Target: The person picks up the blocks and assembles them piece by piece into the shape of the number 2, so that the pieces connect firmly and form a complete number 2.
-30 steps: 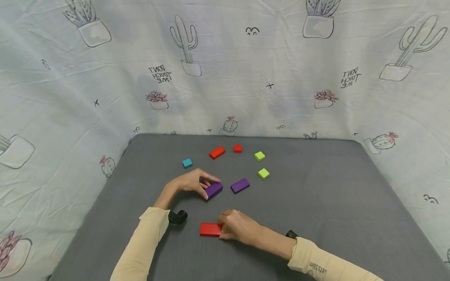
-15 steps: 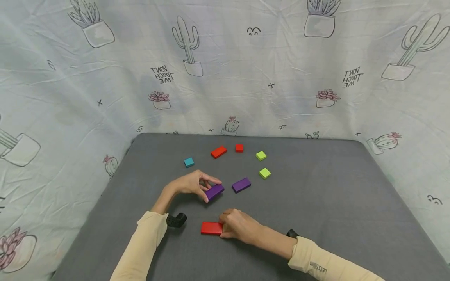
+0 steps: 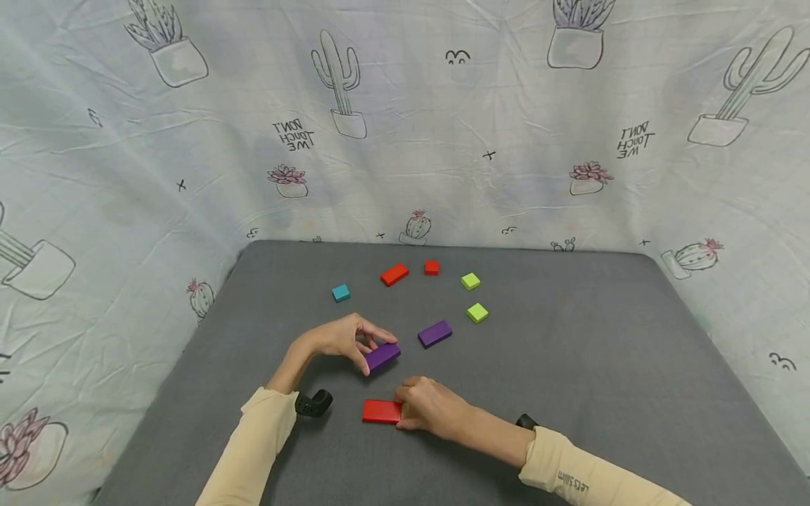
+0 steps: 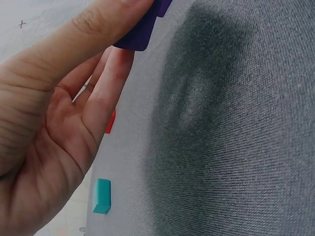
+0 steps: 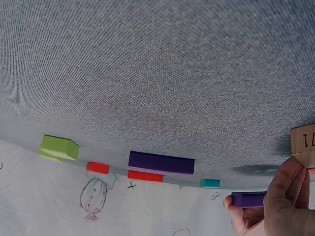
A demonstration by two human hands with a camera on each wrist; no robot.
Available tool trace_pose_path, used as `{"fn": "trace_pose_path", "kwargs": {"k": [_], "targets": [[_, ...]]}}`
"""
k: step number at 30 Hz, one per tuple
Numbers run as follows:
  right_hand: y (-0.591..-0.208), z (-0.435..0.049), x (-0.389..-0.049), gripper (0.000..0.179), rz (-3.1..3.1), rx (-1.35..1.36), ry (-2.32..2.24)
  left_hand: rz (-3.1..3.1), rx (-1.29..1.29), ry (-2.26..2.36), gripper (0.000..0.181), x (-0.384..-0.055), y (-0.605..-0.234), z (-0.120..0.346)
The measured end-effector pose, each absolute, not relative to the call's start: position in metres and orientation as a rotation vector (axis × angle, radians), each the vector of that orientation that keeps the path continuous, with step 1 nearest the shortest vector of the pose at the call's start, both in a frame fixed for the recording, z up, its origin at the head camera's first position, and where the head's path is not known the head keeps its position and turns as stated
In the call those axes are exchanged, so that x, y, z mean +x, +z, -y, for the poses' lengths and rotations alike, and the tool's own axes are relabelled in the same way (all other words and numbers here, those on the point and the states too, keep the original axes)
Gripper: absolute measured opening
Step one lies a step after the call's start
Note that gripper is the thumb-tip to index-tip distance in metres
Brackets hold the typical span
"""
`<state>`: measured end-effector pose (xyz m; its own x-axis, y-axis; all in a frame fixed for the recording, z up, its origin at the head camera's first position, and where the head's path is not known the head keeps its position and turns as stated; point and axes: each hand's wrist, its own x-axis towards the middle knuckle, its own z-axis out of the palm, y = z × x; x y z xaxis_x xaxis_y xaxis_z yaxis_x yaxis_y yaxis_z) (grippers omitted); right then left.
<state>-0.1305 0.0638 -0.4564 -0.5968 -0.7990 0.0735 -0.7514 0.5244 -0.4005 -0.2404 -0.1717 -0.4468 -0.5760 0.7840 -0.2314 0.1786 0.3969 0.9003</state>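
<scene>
My left hand (image 3: 344, 339) pinches a purple block (image 3: 382, 357) by its ends, thumb on the near side. A dark shadow lies on the cloth beneath it in the left wrist view. Nearer the front, the fingers of my right hand (image 3: 433, 407) grip the right end of a red-topped block (image 3: 381, 411). In the right wrist view, a brown side face (image 5: 304, 142) with printed digits shows at those fingers, with a red strip along it. Another purple block (image 3: 434, 334) lies on the grey surface between the hands and the farther blocks.
Beyond the hands lie a blue block (image 3: 341, 293), a longer red block (image 3: 394, 274) and a small red block (image 3: 432, 268). Two lime-green blocks (image 3: 477, 313) sit to their right. A cactus-print curtain (image 3: 405, 176) rises behind the grey table (image 3: 569, 351).
My left hand has drawn slightly nearer to me with the purple block, which has tilted a little. My right hand and the red-topped block have stayed in place.
</scene>
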Motion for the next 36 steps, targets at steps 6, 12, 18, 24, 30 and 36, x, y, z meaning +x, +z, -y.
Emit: {"fn": "trace_pose_path", "kwargs": {"k": [6,12,18,24,30,36], "targets": [[-0.457,-0.064,-0.131,0.023,-2.645,-1.368,-0.607,-1.972,0.822,1.126,0.065,-0.238,-0.445,0.169],[-0.456,-0.064,-0.131,0.023,-2.635,-1.363,-0.608,-1.941,0.828,1.095,0.066,-0.236,-0.448,0.166],[-0.457,-0.064,-0.131,0.023,-2.634,-1.392,-0.618,-1.946,0.847,1.073,0.065,-0.237,-0.452,0.161],[-0.457,-0.065,-0.132,0.024,-2.643,-1.416,-0.614,-1.931,0.883,1.050,0.066,-0.237,-0.458,0.157],[-0.458,-0.064,-0.131,0.024,-2.655,-1.397,-0.595,-1.952,0.880,1.044,0.069,-0.234,-0.461,0.156],[-0.458,-0.064,-0.131,0.025,-2.672,-1.396,-0.576,-1.924,0.845,1.082,0.071,-0.229,-0.462,0.158]]}}
